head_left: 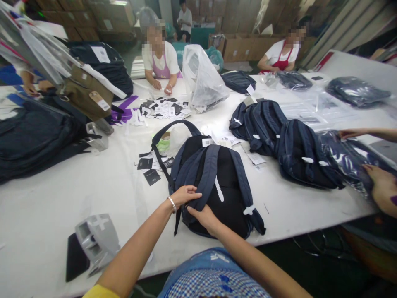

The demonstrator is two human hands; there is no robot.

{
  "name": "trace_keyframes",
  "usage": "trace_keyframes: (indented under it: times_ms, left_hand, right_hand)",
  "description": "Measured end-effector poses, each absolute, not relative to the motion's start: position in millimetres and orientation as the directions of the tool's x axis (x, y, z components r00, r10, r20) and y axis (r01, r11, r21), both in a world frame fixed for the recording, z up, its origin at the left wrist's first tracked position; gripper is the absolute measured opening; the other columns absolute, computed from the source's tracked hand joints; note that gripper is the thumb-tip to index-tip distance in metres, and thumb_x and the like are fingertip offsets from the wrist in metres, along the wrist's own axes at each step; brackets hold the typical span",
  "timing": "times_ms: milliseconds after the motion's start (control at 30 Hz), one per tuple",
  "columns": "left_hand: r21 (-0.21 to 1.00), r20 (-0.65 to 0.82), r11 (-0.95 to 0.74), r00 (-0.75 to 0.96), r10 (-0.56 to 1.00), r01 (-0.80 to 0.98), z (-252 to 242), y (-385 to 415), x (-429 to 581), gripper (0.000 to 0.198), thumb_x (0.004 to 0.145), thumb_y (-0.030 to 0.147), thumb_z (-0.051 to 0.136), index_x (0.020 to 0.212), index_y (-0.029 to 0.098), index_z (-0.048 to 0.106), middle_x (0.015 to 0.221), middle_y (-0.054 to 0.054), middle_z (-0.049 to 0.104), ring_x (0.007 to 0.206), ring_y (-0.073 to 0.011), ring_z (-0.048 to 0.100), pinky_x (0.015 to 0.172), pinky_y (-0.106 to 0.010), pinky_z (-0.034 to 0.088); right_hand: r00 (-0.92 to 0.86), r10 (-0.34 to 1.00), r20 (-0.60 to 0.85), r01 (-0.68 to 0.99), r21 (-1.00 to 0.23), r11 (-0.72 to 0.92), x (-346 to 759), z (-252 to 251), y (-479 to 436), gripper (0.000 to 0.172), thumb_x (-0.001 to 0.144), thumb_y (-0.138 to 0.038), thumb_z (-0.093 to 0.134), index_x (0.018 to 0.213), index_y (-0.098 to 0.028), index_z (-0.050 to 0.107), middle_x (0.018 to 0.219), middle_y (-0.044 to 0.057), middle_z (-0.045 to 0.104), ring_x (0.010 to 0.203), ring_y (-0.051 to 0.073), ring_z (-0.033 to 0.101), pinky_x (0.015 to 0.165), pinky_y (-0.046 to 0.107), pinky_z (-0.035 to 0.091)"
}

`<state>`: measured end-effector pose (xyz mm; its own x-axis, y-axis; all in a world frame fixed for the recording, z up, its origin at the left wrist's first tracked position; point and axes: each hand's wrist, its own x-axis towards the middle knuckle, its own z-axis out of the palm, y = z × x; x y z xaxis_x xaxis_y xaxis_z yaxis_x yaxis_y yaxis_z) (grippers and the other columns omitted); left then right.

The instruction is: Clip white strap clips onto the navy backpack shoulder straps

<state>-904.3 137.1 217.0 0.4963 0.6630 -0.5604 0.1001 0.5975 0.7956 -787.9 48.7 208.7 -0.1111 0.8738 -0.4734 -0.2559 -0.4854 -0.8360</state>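
Note:
A navy backpack (229, 178) with a black back panel lies in front of me, its shoulder straps facing up. My left hand (185, 195) is closed on the left shoulder strap (206, 174) near its lower end. Just below, my right hand (204, 217) grips the same strap, thumb on top and the other fingers hidden. A white strip (219, 189) hangs from this strap, and another white piece (248, 210) is wrapped on the right strap. A white label (207, 142) rests at the bag's top.
More navy backpacks (305, 153) lie to the right, beside a co-worker's hands on a plastic-wrapped bag (344, 157). A grey tape dispenser (97, 236) and a black phone (76, 256) are at left. Tags (164, 108) are heaped before a co-worker opposite. Dark bags (37, 132) fill the far left.

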Motion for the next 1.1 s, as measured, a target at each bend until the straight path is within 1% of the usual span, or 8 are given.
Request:
trace_keyframes:
  times_ms: [200,333,467,633,733,833,967,1100]
  left_hand:
    - [0.723,-0.625,0.689,0.475,0.619,0.053,228,146,-923,0.049,0.058,0.033,0.084,0.098,0.012,0.066,0.094,-0.01,0.071,0.077,-0.0168,0.066,0.07,-0.026,0.053]
    - [0.668,-0.685,0.739,0.457,0.568,0.083,219,136,-937,0.057,0.058,0.031,0.084,0.108,0.014,0.063,0.098,-0.011,0.071,0.079,-0.0182,0.067,0.07,-0.027,0.053]
    - [0.619,-0.74,0.778,0.407,0.535,0.104,212,119,-935,0.058,0.059,0.032,0.084,0.109,0.013,0.062,0.094,-0.011,0.071,0.073,-0.0175,0.067,0.067,-0.027,0.053]
    - [0.571,-0.784,0.804,0.399,0.476,0.163,227,123,-933,0.047,0.065,0.034,0.08,0.104,0.012,0.065,0.087,-0.009,0.071,0.064,-0.0134,0.065,0.058,-0.021,0.051]
    - [0.55,-0.803,0.82,0.37,0.467,0.158,240,136,-940,0.034,0.067,0.032,0.079,0.093,0.013,0.068,0.075,-0.004,0.07,0.054,-0.0083,0.059,0.048,-0.015,0.045]
    - [0.515,-0.836,0.845,0.299,0.46,0.14,246,148,-947,0.026,0.066,0.027,0.079,0.085,0.013,0.069,0.065,-0.001,0.067,0.048,-0.0068,0.055,0.043,-0.014,0.043]
    - [0.478,-0.856,0.862,0.308,0.415,0.166,249,161,-949,0.022,0.067,0.023,0.077,0.085,0.012,0.068,0.063,-0.002,0.067,0.047,-0.0085,0.056,0.044,-0.016,0.046]
    - [0.472,-0.856,0.86,0.334,0.395,0.193,247,163,-947,0.022,0.068,0.021,0.077,0.085,0.012,0.068,0.07,-0.004,0.07,0.052,-0.0106,0.061,0.046,-0.016,0.048]
  right_hand:
    - [-0.406,0.824,-0.396,-0.304,-0.791,-0.53,-793,203,43,0.055,0.062,-0.038,0.078,0.11,-0.017,0.062,0.1,0.007,0.07,0.094,0.024,0.065,0.088,0.041,0.049]
    - [-0.318,0.793,-0.52,-0.307,-0.734,-0.605,-788,192,41,0.057,0.067,-0.037,0.073,0.12,-0.025,0.055,0.094,0.003,0.069,0.078,0.019,0.066,0.07,0.036,0.055]
    - [-0.282,0.771,-0.571,-0.478,-0.613,-0.629,-778,187,52,0.039,0.069,-0.03,0.069,0.105,-0.017,0.062,0.091,0.006,0.07,0.077,0.018,0.067,0.075,0.036,0.054]
    - [-0.372,0.756,-0.539,-0.549,-0.529,-0.647,-762,189,67,0.035,0.069,-0.027,0.068,0.102,-0.015,0.064,0.102,0.009,0.069,0.082,0.018,0.068,0.075,0.032,0.055]
    - [-0.451,0.699,-0.555,-0.437,-0.547,-0.715,-755,190,71,0.04,0.074,-0.034,0.065,0.112,-0.021,0.061,0.117,0.009,0.064,0.071,0.015,0.069,0.05,0.021,0.051]
    - [-0.448,0.677,-0.583,-0.253,-0.644,-0.722,-753,189,73,0.044,0.077,-0.035,0.063,0.118,-0.02,0.059,0.094,0.008,0.072,0.044,0.011,0.062,0.033,0.017,0.037]
    - [-0.337,0.777,-0.531,-0.065,-0.81,-0.582,-759,187,59,0.033,0.083,-0.035,0.057,0.111,-0.018,0.065,0.053,-0.002,0.065,0.031,0.006,0.049,0.032,0.015,0.033]
    - [-0.229,0.806,-0.546,-0.117,-0.806,-0.58,-774,185,41,0.038,0.088,-0.031,0.05,0.124,-0.021,0.057,0.058,-0.003,0.064,0.034,0.006,0.05,0.035,0.017,0.036]
